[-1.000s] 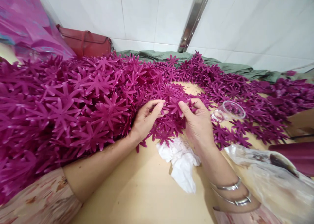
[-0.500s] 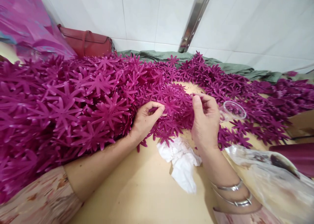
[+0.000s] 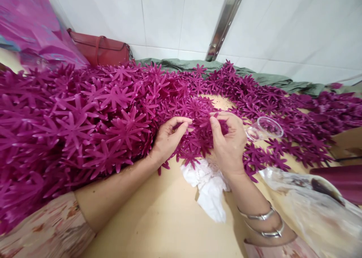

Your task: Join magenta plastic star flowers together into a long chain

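My left hand (image 3: 171, 135) is closed in a pinch over the magenta flower pieces. Whatever lies between its thumb and forefinger is too small to make out. A short distance to the right, my right hand (image 3: 230, 141) pinches a magenta flower piece (image 3: 216, 115), of which only a bit shows at the fingertips. Beneath and behind both hands lies a heap of star-shaped magenta flower pieces (image 3: 113, 95), tallest on the left. A crumpled white tissue (image 3: 210, 194) rests on the table below my right hand.
Right of my right hand, a clear plastic cup (image 3: 270, 128) lies among loose flower pieces. A clear plastic bag (image 3: 316, 209) covers the right front of the tan table (image 3: 158, 220). Behind the heap are a red handbag (image 3: 98, 48), green cloth (image 3: 181, 65) and a tiled wall.
My right hand has moved left and slightly down, closer to my left hand, with a magenta bit now at its fingertips. The left hand has barely shifted.
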The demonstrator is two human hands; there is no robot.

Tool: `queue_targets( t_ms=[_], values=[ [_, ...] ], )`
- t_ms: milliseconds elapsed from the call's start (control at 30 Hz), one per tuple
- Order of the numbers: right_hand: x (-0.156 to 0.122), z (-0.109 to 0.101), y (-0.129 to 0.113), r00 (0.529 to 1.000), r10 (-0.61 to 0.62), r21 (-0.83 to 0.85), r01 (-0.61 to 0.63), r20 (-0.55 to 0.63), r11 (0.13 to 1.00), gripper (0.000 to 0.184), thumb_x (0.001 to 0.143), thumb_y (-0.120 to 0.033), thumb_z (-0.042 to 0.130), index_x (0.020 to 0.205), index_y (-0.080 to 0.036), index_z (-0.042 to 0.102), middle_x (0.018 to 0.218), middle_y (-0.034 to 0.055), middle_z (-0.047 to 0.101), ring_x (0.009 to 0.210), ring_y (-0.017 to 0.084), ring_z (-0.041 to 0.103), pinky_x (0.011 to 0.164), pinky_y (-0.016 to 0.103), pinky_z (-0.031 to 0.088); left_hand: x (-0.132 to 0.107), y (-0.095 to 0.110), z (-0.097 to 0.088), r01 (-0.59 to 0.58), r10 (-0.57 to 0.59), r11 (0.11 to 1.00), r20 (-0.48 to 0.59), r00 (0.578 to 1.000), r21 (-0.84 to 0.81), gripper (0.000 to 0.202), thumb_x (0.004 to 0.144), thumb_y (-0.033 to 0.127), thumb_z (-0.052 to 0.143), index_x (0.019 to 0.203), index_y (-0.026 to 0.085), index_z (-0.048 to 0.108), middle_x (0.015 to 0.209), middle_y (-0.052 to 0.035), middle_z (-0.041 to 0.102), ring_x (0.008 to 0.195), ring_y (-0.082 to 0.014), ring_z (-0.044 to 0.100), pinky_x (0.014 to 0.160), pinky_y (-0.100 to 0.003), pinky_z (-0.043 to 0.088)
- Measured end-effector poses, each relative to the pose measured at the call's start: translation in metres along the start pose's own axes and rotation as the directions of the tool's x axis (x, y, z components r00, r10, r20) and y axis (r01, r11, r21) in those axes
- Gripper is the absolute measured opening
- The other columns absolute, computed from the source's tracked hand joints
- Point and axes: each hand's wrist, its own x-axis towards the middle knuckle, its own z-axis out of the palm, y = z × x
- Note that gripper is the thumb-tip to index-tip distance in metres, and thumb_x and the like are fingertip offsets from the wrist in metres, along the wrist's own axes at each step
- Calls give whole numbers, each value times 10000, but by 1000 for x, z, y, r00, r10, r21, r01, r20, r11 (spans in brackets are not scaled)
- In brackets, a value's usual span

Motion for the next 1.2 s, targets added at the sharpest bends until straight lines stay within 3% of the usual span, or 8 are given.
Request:
queue_targets(
  t_ms=[67, 133, 267, 400, 567, 767, 933, 1200],
  values=[
    [2, -2, 8, 998, -5, -68, 1, -60, 998, 100, 956, -304, 635, 1020, -236, 669, 1224, 111, 692, 1221, 294, 593, 1119, 547, 376, 0, 0, -1, 11, -11, 999, 12, 1000, -41, 156, 909, 250, 651, 1035, 195, 726, 951, -22, 753, 895, -141, 713, 908, -280, 558],
    [3, -3, 11, 997, -39, -135, 29, -73, 990, 237, 937, -288, 648, 1167, -232, 649, 1371, 143, 612, 1334, 330, 509, 1168, 590, 299, 0, -2, -2, 8, -6, 998, 25, 1000, -69, 251, 910, 241, 652, 1157, 209, 682, 831, 14, 721, 828, -125, 703, 881, -268, 558],
    [1, -1, 1, 989, -147, -177, 147, 10, 973, 286, 917, -291, 682, 1202, -273, 663, 1406, 117, 597, 1367, 351, 475, 1179, 610, 283, 1, -6, -2, -11, 17, 991, 38, 999, -134, 477, 867, 229, 720, 1313, 227, 550, 720, 72, 673, 716, -92, 657, 792, -223, 534],
    [-3, 3, -9, 972, -185, -173, 209, 144, 963, 126, 912, -303, 710, 1037, -307, 725, 1315, 54, 683, 1362, 355, 470, 1145, 626, 315, 2, -5, -2, 33, -25, 986, 48, 999, -162, 523, 806, 231, 790, 1270, 210, 550, 777, 56, 726, 724, -87, 663, 793, -220, 526],
    [-4, 4, -6, 969, -172, -120, 194, 176, 974, 52, 920, -261, 707, 957, -282, 738, 1190, 48, 744, 1270, 320, 533, 1105, 582, 386, 2, -3, -1, 88, -66, 978, 118, 991, -189, 441, 777, 275, 829, 1156, 179, 626, 797, 37, 748, 762, -88, 674, 818, -217, 528],
    [-1, 2, -10, 949, -216, -73, 238, 229, 969, 96, 954, -207, 649, 909, -267, 708, 1131, 49, 756, 1168, 276, 608, 1072, 530, 437, 3, -5, 0, 101, -77, 973, 121, 990, -208, 377, 745, 253, 846, 1072, 185, 673, 893, 8, 782, 835, -113, 714, 869, -249, 546],
    [-1, 1, -13, 943, -253, -58, 271, 215, 961, 98, 955, -186, 639, 896, -247, 689, 1131, 76, 739, 1128, 264, 627, 1044, 499, 473, 3, -5, -1, 79, -59, 980, 109, 992, -181, 374, 759, 266, 846, 1084, 178, 683, 837, 18, 768, 795, -104, 702, 846, -239, 550],
    [-3, 3, -10, 948, -206, 63, 197, 241, 978, 137, 974, -171, 571, 919, -246, 672, 1092, 79, 735, 1081, 236, 688, 982, 441, 544, 2, -6, -1, 98, -81, 976, 91, 993, -196, 386, 756, 407, 858, 1047, 194, 721, 869, 6, 758, 790, -118, 711, 873, -286, 592]
  ],
)
